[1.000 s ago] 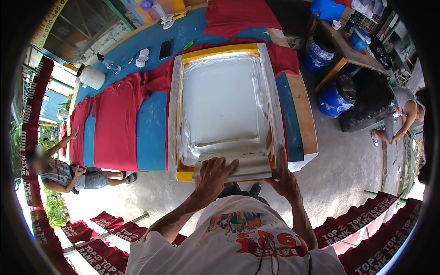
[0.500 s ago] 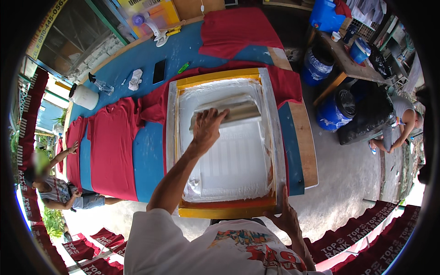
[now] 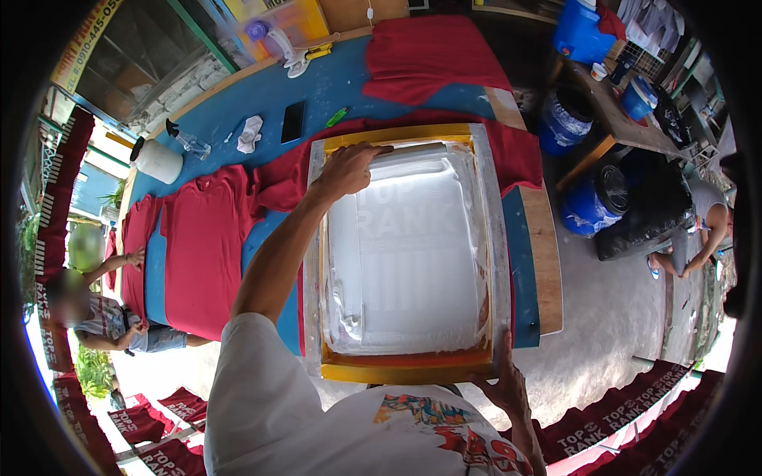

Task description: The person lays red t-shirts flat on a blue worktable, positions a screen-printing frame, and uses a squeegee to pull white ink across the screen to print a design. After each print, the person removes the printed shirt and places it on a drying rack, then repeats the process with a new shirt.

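A screen-printing frame [image 3: 496, 254] with yellow tape at its ends lies over a red shirt [image 3: 516, 151] on the blue table. White ink coats its mesh [image 3: 405, 293], where pale lettering and stripes show faintly. At the frame's far end, my left hand [image 3: 349, 166] grips a metal squeegee [image 3: 417, 149], arm stretched across the left side. My right hand [image 3: 500, 385] holds the frame's near right corner, thumb and fingers around the edge.
Red shirts [image 3: 198, 262] cover the table's left; a co-worker [image 3: 99, 313] there touches one. Behind lie a phone [image 3: 293, 120], spray bottle [image 3: 190, 144] and white tub [image 3: 155, 163]. At right are blue barrels [image 3: 587, 206], a side table [image 3: 611, 111] and a bent-over person [image 3: 706, 230].
My left hand has pushed the squeegee from the near end of the frame to the far end, exposing faint lettering in the ink. My right hand stays at the near right corner.
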Tool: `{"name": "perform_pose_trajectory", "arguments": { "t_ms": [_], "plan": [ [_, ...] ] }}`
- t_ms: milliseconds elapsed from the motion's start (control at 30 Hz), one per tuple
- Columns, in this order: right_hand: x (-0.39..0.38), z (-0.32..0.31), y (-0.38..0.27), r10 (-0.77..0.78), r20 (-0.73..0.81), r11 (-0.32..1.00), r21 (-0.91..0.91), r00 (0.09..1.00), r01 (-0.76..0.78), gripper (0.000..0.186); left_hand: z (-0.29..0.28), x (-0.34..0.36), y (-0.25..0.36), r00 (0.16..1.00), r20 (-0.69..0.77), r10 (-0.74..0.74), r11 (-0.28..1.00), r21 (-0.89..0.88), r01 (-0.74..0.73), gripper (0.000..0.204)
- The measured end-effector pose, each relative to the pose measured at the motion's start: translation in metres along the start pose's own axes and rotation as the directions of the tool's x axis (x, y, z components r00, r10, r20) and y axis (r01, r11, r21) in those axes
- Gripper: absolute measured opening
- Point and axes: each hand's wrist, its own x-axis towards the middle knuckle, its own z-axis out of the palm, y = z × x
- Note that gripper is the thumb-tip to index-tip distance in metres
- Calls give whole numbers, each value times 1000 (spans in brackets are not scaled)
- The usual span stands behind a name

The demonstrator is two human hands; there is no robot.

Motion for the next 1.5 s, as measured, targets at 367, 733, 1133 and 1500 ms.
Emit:
{"name": "perform_pose_trajectory", "arguments": {
  "t_ms": [367,733,1133,1500],
  "plan": [
    [-2,2,0,-25,-23,1000,-4,999,25,132,29,-69,12,995,95,-23,999,-29,26,76],
    [-4,3,-2,-9,-17,998,55,1000,10,129,38,-291,187,973,173,-154,982,-84,171,78],
    [-3,4,6,19,-13,998,54,1000,-18,134,7,-173,104,994,-92,-59,970,-239,35,70],
    [-2,-3,-5,64,13,997,41,998,-64,136,25,39,8,999,8,49,998,37,-49,67]
  ]
}}
